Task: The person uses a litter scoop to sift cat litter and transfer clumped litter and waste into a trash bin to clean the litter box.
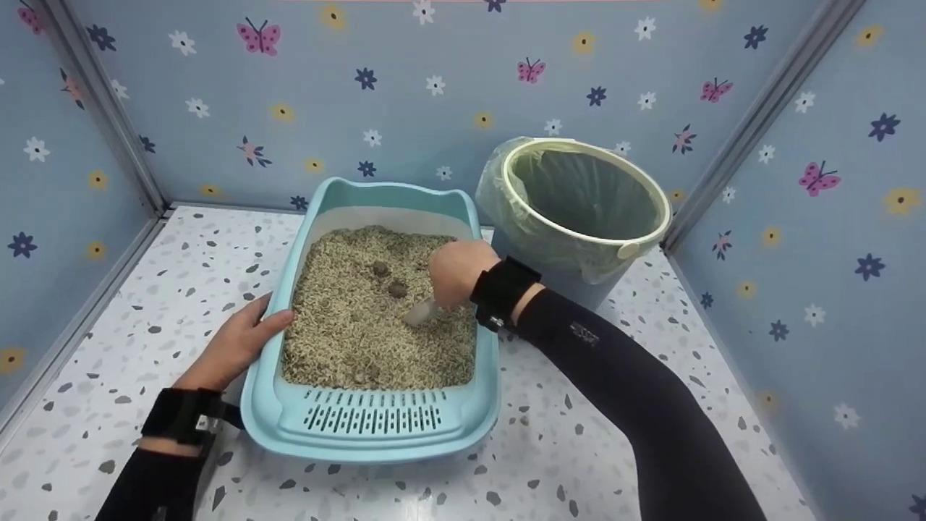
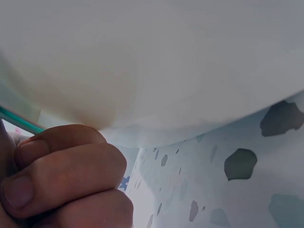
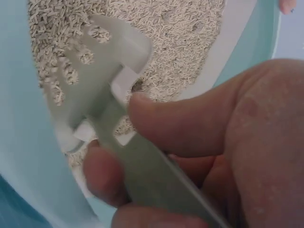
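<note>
A light blue litter box (image 1: 369,450) full of pellet litter (image 1: 340,318) sits before me. My left hand (image 1: 235,344) grips its left rim, thumb over the top. In the left wrist view, that hand's curled fingers (image 2: 85,171) show beneath the rim, beside the white outer wall. With my right hand (image 1: 463,271) I hold a pale slotted litter scoop (image 1: 421,312) over the right part of the litter. The right wrist view shows thumb and fingers wrapped round the scoop's handle (image 3: 156,180). Two dark clumps (image 1: 397,289) lie on the litter, left of the right hand.
Behind and right of the box stands a trash bin (image 1: 662,217) with a pale rim and a translucent liner bag (image 1: 499,195). A slotted step (image 1: 372,416) forms the box's near end. Flower-patterned panels (image 1: 419,94) enclose the speckled white floor (image 1: 579,434) at the back and sides.
</note>
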`<state>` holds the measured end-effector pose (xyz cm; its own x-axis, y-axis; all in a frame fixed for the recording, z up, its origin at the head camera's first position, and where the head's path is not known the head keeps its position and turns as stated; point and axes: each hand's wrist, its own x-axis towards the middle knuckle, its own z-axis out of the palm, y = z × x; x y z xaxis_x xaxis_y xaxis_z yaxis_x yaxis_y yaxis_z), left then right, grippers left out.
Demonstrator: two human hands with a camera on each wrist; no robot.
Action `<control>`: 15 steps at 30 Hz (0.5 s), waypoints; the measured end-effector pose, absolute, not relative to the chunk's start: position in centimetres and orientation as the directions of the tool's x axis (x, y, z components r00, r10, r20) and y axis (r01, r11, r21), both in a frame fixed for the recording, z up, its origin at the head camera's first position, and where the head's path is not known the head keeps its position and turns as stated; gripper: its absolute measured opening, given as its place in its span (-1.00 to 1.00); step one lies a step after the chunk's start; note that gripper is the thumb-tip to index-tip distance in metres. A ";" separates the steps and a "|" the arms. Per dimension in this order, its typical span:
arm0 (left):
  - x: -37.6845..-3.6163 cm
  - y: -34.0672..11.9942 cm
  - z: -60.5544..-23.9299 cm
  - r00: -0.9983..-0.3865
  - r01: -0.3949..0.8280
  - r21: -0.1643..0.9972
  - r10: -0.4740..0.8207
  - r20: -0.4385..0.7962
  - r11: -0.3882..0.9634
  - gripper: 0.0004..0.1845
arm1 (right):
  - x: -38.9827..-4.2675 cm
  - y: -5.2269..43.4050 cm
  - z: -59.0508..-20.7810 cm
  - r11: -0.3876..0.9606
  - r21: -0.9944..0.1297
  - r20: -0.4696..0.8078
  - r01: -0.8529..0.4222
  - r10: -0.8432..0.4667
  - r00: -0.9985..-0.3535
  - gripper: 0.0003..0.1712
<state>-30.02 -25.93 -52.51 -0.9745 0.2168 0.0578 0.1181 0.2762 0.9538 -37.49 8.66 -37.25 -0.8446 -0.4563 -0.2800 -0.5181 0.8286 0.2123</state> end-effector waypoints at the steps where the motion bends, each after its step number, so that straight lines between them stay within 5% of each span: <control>1: -30.0 -25.9 -52.5 -0.974 0.119 0.955 0.219 0.059 0.271 -0.20 | -37.6 8.7 -37.4 0.828 0.204 -0.287 -0.522 -0.459 -0.841 -0.41; 15: -30.1 -25.9 -52.7 -0.972 0.127 0.957 0.224 0.068 0.262 -0.21 | -39.0 6.9 -39.0 0.826 0.169 -0.349 -0.538 -0.460 -0.816 -0.46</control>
